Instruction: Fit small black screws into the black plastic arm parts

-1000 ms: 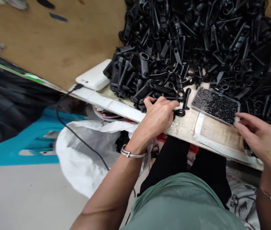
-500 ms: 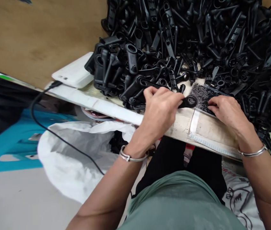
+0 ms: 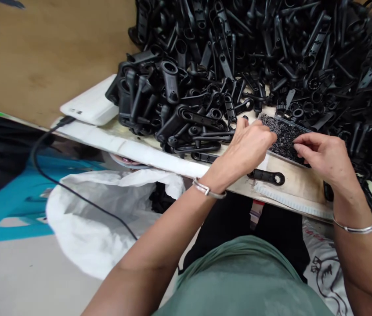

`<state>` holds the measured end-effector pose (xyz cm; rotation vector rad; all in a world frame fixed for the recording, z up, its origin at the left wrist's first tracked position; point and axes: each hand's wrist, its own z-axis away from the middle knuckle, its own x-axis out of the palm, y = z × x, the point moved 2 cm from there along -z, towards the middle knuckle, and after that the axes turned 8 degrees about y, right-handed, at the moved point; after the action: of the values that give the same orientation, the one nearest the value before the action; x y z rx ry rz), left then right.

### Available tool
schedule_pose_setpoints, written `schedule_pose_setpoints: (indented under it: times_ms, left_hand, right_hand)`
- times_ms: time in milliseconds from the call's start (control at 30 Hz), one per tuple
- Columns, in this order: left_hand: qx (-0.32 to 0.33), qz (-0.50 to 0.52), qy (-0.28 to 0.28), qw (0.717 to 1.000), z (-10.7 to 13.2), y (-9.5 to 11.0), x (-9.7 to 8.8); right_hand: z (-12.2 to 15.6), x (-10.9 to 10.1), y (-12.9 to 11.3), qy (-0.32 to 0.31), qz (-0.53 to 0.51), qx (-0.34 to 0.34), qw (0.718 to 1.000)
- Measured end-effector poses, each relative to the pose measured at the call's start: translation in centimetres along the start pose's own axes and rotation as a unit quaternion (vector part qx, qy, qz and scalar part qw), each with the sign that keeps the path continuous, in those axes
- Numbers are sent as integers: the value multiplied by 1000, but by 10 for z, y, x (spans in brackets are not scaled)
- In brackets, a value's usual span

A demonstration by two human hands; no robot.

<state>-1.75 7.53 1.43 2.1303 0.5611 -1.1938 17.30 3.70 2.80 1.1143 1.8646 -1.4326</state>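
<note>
Now the black part (image 3: 266, 176) lies flat on the surface (image 3: 304, 188), just below the middle of the frame, no longer in the left hand (image 3: 248, 145). That hand's grip curls at the tray of tiny black bits (image 3: 284, 134); whether it holds anything cannot be seen. The right hand (image 3: 324, 156) pinches its grip together over the tray.
</note>
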Motion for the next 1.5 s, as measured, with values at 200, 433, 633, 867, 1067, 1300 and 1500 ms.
schedule_pose_setpoints:
  times_ms: [200,433,633,867,1067,1300,1500]
  left_hand:
    - [56,-10,-30,998,-35,7,27]
    - [27,-57,-71,995,-42,-1,30]
    - [-29,-30,-31,999,-36,-11,24]
    - [-76,141,48,986,-29,-20,12]
    - [-185,420,74,886,-5,-8,-2]
    - [-287,622,90,723,25,14,-2]
    - [-291,650,102,695,36,24,0]
  right_hand:
    - [16,-8,1,10,-7,3,1000]
    - [30,-12,4,5,-56,17,998]
    - [33,-2,0,5,-245,136,960]
    - [34,6,-8,16,-358,161,920]
    - [42,8,-12,5,-444,220,869]
    - [56,8,-26,29,-470,206,858]
    - [64,16,-27,65,-445,165,878]
